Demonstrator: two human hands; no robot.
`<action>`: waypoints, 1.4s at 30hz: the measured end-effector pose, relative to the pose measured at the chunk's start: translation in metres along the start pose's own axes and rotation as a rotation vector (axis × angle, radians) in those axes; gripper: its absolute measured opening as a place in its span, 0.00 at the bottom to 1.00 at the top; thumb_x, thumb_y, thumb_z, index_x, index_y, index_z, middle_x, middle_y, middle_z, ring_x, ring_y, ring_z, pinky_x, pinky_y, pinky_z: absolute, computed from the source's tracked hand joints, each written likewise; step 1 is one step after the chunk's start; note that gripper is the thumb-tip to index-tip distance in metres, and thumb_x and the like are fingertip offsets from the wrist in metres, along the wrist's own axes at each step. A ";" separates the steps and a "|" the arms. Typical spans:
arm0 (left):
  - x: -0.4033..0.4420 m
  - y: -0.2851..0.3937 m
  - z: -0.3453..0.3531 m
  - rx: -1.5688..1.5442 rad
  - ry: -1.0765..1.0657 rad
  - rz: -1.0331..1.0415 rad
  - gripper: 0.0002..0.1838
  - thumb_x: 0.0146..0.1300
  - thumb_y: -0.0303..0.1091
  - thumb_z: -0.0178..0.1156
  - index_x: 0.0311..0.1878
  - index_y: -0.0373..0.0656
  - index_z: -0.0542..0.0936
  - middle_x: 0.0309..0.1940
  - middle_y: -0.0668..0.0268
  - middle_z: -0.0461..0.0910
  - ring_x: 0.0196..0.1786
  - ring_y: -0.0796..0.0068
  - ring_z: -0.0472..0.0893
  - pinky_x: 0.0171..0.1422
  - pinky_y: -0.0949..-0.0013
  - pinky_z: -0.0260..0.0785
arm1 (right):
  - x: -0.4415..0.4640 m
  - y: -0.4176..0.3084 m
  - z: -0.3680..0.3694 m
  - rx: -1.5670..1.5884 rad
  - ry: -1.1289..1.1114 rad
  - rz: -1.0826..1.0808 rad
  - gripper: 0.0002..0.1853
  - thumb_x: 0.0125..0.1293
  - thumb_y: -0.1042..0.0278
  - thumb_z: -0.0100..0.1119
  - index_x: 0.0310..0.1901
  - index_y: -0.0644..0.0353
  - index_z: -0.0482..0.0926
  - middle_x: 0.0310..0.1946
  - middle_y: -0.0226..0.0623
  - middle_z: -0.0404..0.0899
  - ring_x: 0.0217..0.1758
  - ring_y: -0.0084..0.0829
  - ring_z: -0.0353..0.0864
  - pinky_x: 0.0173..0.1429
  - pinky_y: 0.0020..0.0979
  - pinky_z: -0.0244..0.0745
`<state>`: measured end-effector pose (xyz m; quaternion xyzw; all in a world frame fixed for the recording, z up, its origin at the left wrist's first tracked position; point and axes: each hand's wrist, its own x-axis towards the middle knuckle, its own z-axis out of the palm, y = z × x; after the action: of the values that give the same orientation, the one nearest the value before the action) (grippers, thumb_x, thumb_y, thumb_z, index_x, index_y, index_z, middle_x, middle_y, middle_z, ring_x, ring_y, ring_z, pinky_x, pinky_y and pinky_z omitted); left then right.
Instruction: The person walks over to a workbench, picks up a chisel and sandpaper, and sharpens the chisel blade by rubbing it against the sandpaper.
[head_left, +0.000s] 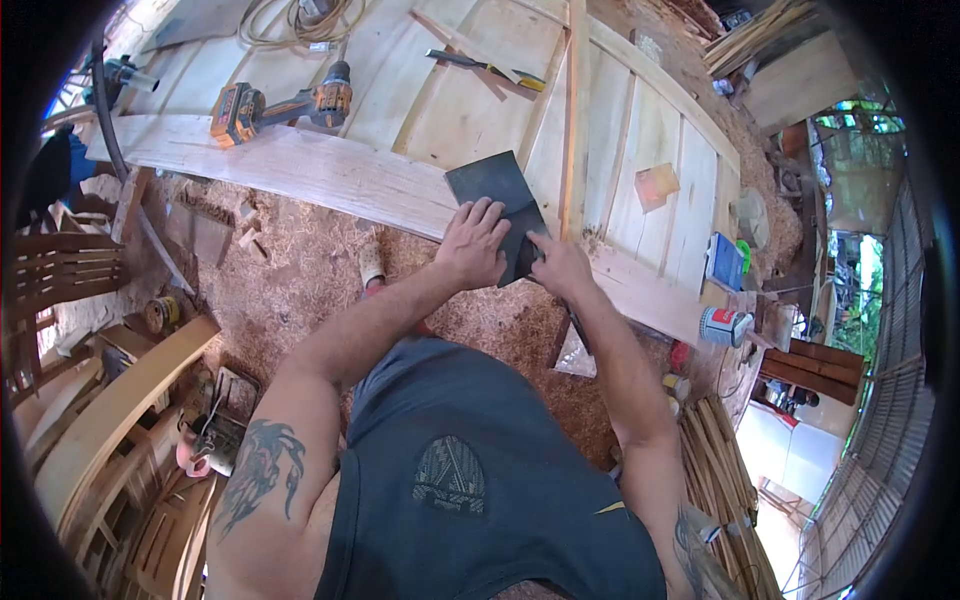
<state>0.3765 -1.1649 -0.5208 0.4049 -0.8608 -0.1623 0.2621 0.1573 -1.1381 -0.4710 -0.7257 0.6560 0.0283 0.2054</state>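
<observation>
A dark sheet, which looks like sandpaper (492, 182), lies with a crease across it at the near edge of a pale wooden panel (400, 180). My left hand (475, 243) presses on its near-left part, fingers close together and slightly bent. At the sheet's right edge, my right hand (560, 265) grips it with the index finger extended on top and the other fingers curled. What lies under the right palm is hidden. A thin dark strip shows beside my right forearm, too covered to name.
On the panel lie a cordless drill (285, 105), a yellow-black knife-like tool (487, 69), a coiled cable (300, 25) and a small orange square (657, 186). A blue box (725, 262) and a white-red container (724, 326) stand at right. Wood shavings (290, 270) cover the floor.
</observation>
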 end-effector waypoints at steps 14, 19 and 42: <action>0.002 0.002 -0.007 0.005 -0.086 -0.018 0.30 0.56 0.42 0.66 0.62 0.38 0.79 0.71 0.48 0.72 0.77 0.46 0.66 0.83 0.43 0.56 | 0.018 -0.021 -0.033 -0.090 -0.039 0.076 0.29 0.63 0.61 0.60 0.67 0.39 0.85 0.42 0.53 0.90 0.47 0.55 0.90 0.55 0.52 0.85; -0.001 0.000 -0.006 -0.004 -0.057 -0.008 0.30 0.56 0.41 0.66 0.62 0.38 0.80 0.71 0.49 0.72 0.77 0.45 0.67 0.83 0.43 0.56 | 0.023 -0.011 -0.010 -0.068 -0.013 0.006 0.28 0.61 0.65 0.60 0.65 0.44 0.86 0.43 0.57 0.89 0.47 0.56 0.90 0.56 0.52 0.85; -0.004 -0.001 -0.005 -0.020 -0.086 -0.025 0.31 0.56 0.43 0.66 0.63 0.39 0.79 0.72 0.49 0.71 0.79 0.45 0.64 0.84 0.43 0.54 | 0.010 -0.014 -0.014 -0.043 -0.007 0.026 0.28 0.60 0.66 0.61 0.65 0.48 0.86 0.42 0.56 0.89 0.46 0.56 0.90 0.56 0.53 0.84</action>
<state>0.3821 -1.1630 -0.5183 0.4055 -0.8645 -0.1915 0.2269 0.1686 -1.1515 -0.4579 -0.7214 0.6638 0.0474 0.1915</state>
